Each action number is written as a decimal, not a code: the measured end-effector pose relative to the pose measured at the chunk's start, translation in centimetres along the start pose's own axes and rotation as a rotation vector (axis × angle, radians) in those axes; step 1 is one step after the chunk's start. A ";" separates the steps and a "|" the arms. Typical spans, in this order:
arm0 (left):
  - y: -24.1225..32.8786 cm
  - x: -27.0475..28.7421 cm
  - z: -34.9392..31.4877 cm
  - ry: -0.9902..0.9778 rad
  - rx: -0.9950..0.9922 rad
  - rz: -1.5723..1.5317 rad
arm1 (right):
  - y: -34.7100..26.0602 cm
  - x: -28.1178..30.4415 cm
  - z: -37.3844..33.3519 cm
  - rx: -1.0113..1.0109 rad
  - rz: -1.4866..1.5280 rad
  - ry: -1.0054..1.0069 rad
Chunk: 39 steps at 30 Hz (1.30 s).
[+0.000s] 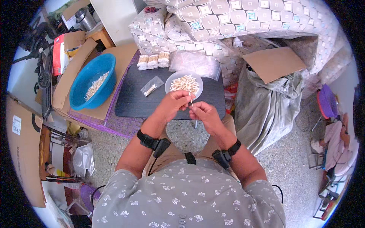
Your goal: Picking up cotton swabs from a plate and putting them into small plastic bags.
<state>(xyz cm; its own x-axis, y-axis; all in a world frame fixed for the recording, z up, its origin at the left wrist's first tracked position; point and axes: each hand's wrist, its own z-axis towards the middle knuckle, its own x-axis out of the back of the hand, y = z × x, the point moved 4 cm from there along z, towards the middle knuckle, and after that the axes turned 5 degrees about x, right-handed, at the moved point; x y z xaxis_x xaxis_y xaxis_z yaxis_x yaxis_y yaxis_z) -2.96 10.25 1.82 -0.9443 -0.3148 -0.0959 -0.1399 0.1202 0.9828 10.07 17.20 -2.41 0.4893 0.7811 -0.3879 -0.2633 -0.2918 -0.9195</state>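
Observation:
Just in front of a white bowl (167, 88) heaped with loose cotton swabs (184, 83), my two hands come close together. A single cotton swab (191, 100) stands upright between them. My left hand (173, 105) is closed in a pinch at its upper part, and the fingertips of my right hand (207, 116) pinch its lower end. Left of the bowl, a small clear bag (152, 86) with a few swabs in it lies on the dark table (131, 100). Wrapped bundles of swabs (153, 60) sit at the table's far edge, beside a pile of clear plastic bags (197, 65).
A blue basin (78, 99) with more swabs rests on cardboard (108, 102) over a purple wire rack (125, 125) to the left. On the right stands a large grey sack (262, 110) topped by a cardboard sheet (273, 64). A patterned cover (224, 22) spans the back.

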 end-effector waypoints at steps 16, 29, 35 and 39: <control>0.2 0.0 -1.6 0.050 -0.021 -0.032 | -2.1 1.9 -0.5 0.228 -0.334 0.208; -1.9 -1.6 -2.6 -0.045 0.023 0.125 | -3.4 -0.3 -1.0 0.357 -0.543 0.035; -1.2 -0.7 -3.0 0.057 -0.032 -0.022 | -2.2 -1.0 -1.5 0.180 -0.401 -0.056; -1.6 -1.2 -3.1 -0.010 0.008 -0.175 | -2.0 -1.6 -1.6 0.171 -0.404 -0.055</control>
<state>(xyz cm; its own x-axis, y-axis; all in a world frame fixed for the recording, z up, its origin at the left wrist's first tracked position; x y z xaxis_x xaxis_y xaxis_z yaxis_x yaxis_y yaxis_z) -0.65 7.56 0.87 -0.9083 -0.3220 -0.2669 -0.3045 0.0716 0.9498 11.17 15.64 -0.07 0.5373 0.8433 0.0083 -0.1959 0.1344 -0.9714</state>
